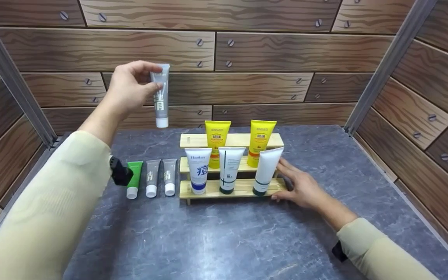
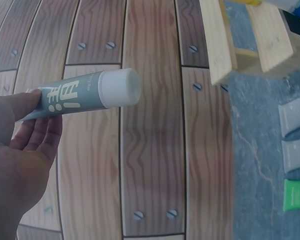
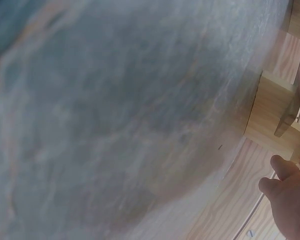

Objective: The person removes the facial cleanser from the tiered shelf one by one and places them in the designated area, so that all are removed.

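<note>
High at the left in the head view, my left hand (image 1: 132,87) pinches a grey tube (image 1: 162,91) near its flat end, its white cap hanging down. The left wrist view shows that tube (image 2: 72,95) side-on, with thumb and fingers of the left hand (image 2: 25,145) around it. My right hand (image 1: 301,186) is at the right end of a wooden tiered rack (image 1: 230,192), thumb by the lower front edge and fingers stretched along the side. A white tube with a dark green cap (image 1: 268,171) leans right beside those fingers. The right wrist view shows the right hand (image 3: 295,195) beside the rack's wood (image 3: 270,107).
On the rack's lower step stand a blue-and-white tube (image 1: 198,169) and another white tube (image 1: 231,167); two yellow tubes (image 1: 217,140) stand behind them. Left of the rack, a green tube (image 1: 135,177) and two grey tubes (image 1: 152,175) lie on the dark tabletop (image 1: 224,237). Wood-patterned walls enclose it.
</note>
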Motion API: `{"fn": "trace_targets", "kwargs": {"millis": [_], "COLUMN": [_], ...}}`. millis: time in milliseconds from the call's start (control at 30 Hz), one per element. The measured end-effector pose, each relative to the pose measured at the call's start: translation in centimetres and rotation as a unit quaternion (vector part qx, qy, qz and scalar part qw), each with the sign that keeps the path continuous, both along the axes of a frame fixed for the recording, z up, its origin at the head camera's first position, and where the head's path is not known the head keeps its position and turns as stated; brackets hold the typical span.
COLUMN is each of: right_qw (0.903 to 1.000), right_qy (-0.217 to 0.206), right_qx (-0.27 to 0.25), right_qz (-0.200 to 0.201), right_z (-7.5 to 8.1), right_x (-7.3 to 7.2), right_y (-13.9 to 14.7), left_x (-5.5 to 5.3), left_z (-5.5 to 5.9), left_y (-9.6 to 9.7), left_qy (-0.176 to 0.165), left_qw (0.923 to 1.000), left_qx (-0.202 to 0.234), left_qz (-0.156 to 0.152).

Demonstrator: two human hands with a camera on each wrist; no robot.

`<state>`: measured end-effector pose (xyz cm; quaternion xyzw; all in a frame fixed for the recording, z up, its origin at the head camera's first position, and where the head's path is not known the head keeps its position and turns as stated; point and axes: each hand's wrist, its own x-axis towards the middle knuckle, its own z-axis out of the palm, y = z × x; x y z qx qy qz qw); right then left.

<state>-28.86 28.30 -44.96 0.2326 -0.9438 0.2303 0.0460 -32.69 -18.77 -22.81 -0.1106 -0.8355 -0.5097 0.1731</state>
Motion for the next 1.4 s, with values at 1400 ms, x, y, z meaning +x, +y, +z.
{"fn": "trace_targets", "kwargs": {"millis": [1400], "right_qw": [0.9999], "right_qy": [-0.003], "right_qx": [-0.013], "right_qz": [0.005], "right_z": [-0.3], "right_x": [-0.2], "right_y": [0.1], "left_x": [2.1], "left_z": [-9.0], "left_y": [-9.4], "left_qy": [-0.104], "left_qw": [0.9938], "left_qx": [-0.039], "left_qz": [0.007]}}
